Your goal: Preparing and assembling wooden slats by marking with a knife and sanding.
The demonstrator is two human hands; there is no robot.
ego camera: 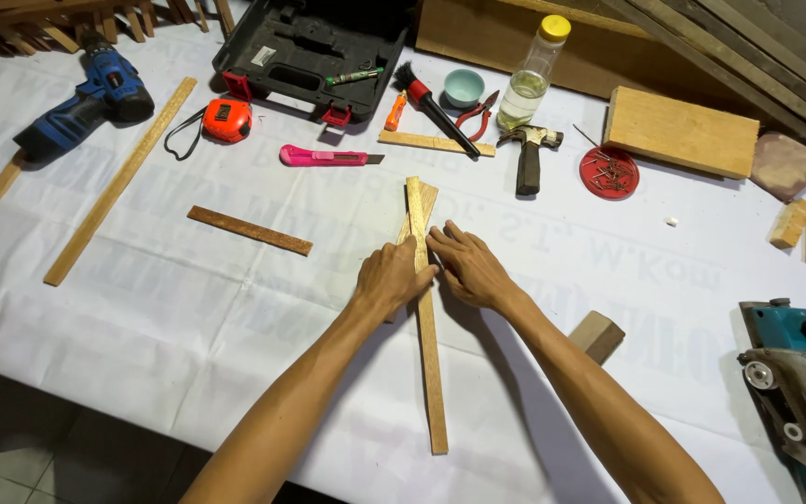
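Bare white cloth (235, 308) lies open left of the hands; a wood block (597, 336) crowds the right forearm.
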